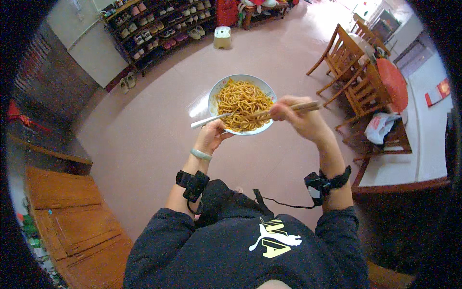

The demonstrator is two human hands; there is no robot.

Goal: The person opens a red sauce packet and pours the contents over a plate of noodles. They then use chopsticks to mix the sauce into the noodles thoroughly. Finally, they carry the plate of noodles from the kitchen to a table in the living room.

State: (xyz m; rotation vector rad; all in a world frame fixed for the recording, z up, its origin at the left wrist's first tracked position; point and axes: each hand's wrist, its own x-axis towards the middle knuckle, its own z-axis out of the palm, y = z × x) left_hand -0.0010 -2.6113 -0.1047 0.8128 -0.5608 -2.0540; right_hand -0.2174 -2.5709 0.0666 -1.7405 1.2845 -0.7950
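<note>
A white bowl (213, 98) heaped with sauced noodles (242, 99) is held out in front of me above the floor. My left hand (213, 134) grips its near left rim from below. Against that rim leans a utensil with a white handle (205, 122), its far end in the noodles; whether the left hand also holds it I cannot tell. Wooden chopsticks (306, 106) are in my right hand (294, 113), at the bowl's right edge. Their tips reach into the noodles and look slightly blurred.
Wooden chairs (341, 54) stand to the right, one bearing a white plastic bag (380, 127). A shoe rack (158, 27) lines the far wall, with a small plastic stool (222, 38) near it. Lower left is a wooden cabinet (79, 213). A black cable (288, 205) hangs by my right forearm.
</note>
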